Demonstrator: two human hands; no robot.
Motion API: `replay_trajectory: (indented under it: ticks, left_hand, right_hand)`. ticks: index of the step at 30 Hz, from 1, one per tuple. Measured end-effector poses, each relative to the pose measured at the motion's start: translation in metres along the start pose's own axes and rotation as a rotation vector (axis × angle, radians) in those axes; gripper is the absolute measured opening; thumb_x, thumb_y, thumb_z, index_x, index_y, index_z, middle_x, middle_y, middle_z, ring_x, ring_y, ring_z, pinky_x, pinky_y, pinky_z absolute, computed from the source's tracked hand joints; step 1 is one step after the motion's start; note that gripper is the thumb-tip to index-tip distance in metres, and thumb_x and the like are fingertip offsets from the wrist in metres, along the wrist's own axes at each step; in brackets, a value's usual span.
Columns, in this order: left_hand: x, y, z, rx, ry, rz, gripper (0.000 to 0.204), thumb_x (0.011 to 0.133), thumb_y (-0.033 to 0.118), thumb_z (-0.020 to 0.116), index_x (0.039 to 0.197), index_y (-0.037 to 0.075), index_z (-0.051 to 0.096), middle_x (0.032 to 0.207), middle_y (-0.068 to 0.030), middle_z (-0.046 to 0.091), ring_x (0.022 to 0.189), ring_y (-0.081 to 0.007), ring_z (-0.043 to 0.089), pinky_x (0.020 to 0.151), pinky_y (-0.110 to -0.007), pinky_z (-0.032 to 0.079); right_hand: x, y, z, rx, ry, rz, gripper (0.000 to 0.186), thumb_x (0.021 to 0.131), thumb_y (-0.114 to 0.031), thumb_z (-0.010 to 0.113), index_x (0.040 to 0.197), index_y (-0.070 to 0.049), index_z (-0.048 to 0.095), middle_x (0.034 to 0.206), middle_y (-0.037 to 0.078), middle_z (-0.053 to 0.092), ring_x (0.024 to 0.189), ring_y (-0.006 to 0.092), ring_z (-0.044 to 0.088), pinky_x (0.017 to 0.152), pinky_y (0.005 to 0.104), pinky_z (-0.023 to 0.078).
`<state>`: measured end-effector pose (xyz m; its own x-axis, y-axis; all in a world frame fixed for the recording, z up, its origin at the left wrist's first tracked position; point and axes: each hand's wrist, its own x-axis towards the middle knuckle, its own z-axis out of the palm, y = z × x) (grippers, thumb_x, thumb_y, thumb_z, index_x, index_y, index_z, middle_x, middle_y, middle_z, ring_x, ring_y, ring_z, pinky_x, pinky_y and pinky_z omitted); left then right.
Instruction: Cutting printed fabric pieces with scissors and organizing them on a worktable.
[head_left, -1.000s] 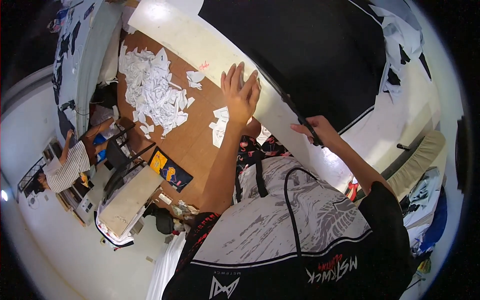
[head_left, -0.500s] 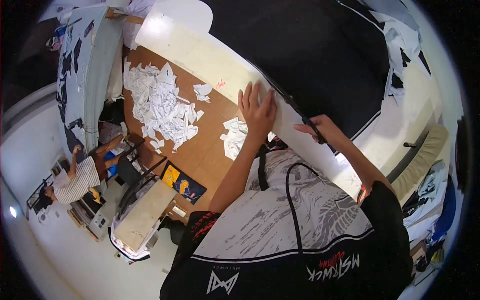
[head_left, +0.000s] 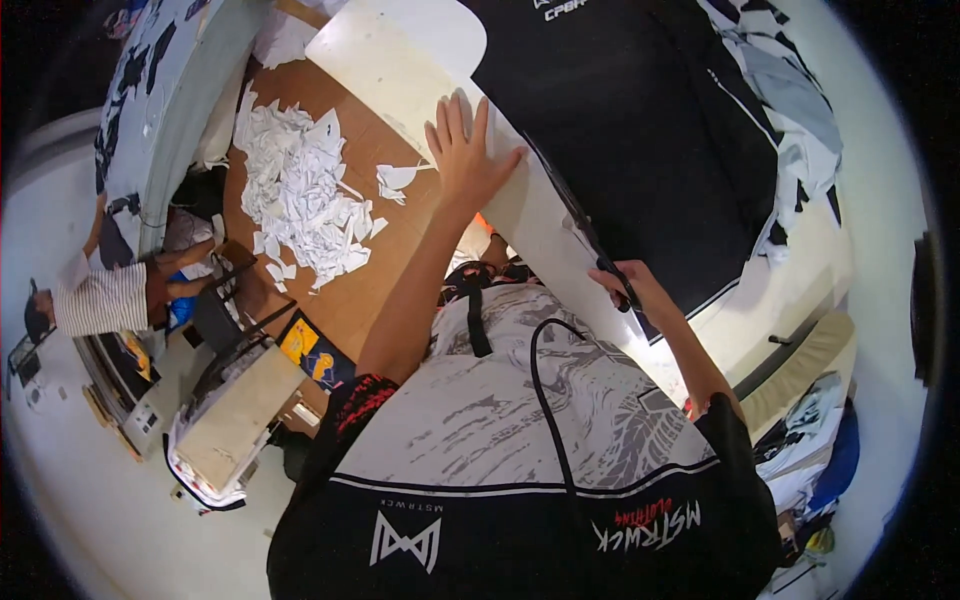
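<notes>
A large sheet of black fabric (head_left: 650,140) with light print at its far end covers much of the pale table (head_left: 385,85). My right hand (head_left: 636,284) is closed round the handles of long dark scissors (head_left: 566,196) at the near left edge of the fabric. Their blades point away from me along that edge; whether they are parted is hard to make out. My left hand (head_left: 464,165) lies flat on the bare tabletop, left of the scissors, fingers spread and holding nothing.
White scraps (head_left: 305,195) are heaped on the brown floor to the left. Grey and white cloth pieces (head_left: 790,95) lie along the table's far right side. At the left, another person (head_left: 105,300) in a striped shirt is near a second table (head_left: 205,95) and a chair (head_left: 222,312).
My left hand has shifted away from the scissors, its fingers spreading wider. The scissors remain in my right hand by the fabric's edge. The view has moved, and the other person's arm now reaches out.
</notes>
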<state>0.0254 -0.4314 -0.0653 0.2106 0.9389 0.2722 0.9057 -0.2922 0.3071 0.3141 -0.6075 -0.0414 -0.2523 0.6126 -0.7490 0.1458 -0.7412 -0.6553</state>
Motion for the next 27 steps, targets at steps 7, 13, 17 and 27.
replay_trajectory:
  ticks: [7, 13, 17, 27]
  left_hand:
    - [-0.013, 0.004, 0.003, 0.007, -0.021, 0.006, 0.100, 0.084, 0.065, 0.076, 0.161, 0.013, 0.041, 0.170, -0.0256, 0.026, 0.160, -0.0458, 0.016, 0.125, -0.066, 0.012]
    - [-0.022, 0.019, 0.004, -0.012, 0.025, -0.001, 0.105, 0.083, 0.065, 0.076, 0.161, 0.006, 0.039, 0.171, -0.0236, 0.026, 0.160, -0.0421, 0.018, 0.126, -0.063, 0.011]
    - [-0.024, 0.032, -0.001, -0.043, 0.027, 0.002, 0.106, 0.079, 0.061, 0.079, 0.159, 0.001, 0.040, 0.171, -0.0233, 0.025, 0.160, -0.0429, 0.017, 0.127, -0.063, 0.011]
    - [-0.033, 0.049, -0.011, -0.052, 0.010, -0.003, 0.108, 0.080, 0.060, 0.079, 0.159, -0.001, 0.038, 0.171, -0.0227, 0.026, 0.161, -0.0419, 0.018, 0.127, -0.063, 0.010]
  right_hand:
    - [-0.010, -0.002, 0.001, -0.170, 0.085, 0.077, 0.043, 0.091, -0.039, 0.085, 0.068, -0.012, 0.061, 0.059, -0.002, 0.055, 0.052, 0.0070, 0.050, 0.051, 0.0250, 0.035]
    - [-0.012, -0.011, -0.006, -0.052, 0.042, 0.051, 0.042, 0.089, -0.038, 0.087, 0.068, -0.011, 0.063, 0.058, -0.002, 0.054, 0.051, 0.0069, 0.049, 0.051, 0.0251, 0.035]
    - [-0.005, -0.007, -0.013, -0.144, 0.074, 0.042, 0.044, 0.084, -0.043, 0.090, 0.069, -0.009, 0.067, 0.057, -0.002, 0.054, 0.050, 0.0077, 0.049, 0.050, 0.0254, 0.036]
    - [-0.007, -0.020, -0.014, -0.096, 0.072, 0.044, 0.049, 0.081, -0.049, 0.092, 0.068, -0.007, 0.070, 0.055, -0.001, 0.055, 0.047, 0.0085, 0.050, 0.047, 0.0253, 0.035]
